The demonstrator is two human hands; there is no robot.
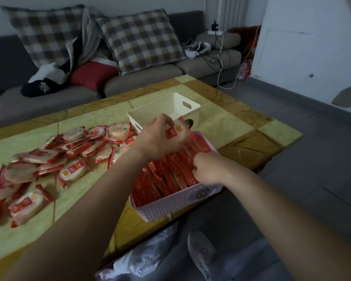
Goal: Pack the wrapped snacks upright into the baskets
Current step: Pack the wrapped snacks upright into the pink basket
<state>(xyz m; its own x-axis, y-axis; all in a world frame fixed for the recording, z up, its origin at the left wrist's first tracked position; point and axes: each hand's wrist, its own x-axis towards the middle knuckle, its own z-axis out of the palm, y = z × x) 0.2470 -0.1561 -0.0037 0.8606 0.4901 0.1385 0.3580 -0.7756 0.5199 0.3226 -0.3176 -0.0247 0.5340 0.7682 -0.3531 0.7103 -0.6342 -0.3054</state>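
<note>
Low yellow-green tiled table [231, 126] in a dim living room, seen from above with both bare forearms reaching in. The left hand [160, 136] is raised over the far end of the pink basket [170, 203], its fingers and thumb pinching one wrapped snack [179, 131], held roughly on edge above the row. The right hand [209, 169] lies knuckles-up on the packed snacks [170, 173]. Its fingers are curled, the tips among the packet tops; whether they pinch a packet cannot be told. The packed snacks stand upright in tight red rows, filling the pink basket, which sits at the table's near edge. A white basket [150, 114] stands just behind it. Loose snacks [69, 155] lie flat in a spread heap on the left of the table. Behind the table is a grey sofa [142, 80] with two checked cushions [140, 39], a red cushion [91, 74], a white headset [197, 48] and a trailing cable [221, 63]. On the grey floor [312, 179] below are a crumpled plastic bag [142, 258] and a shoe [201, 252].
</note>
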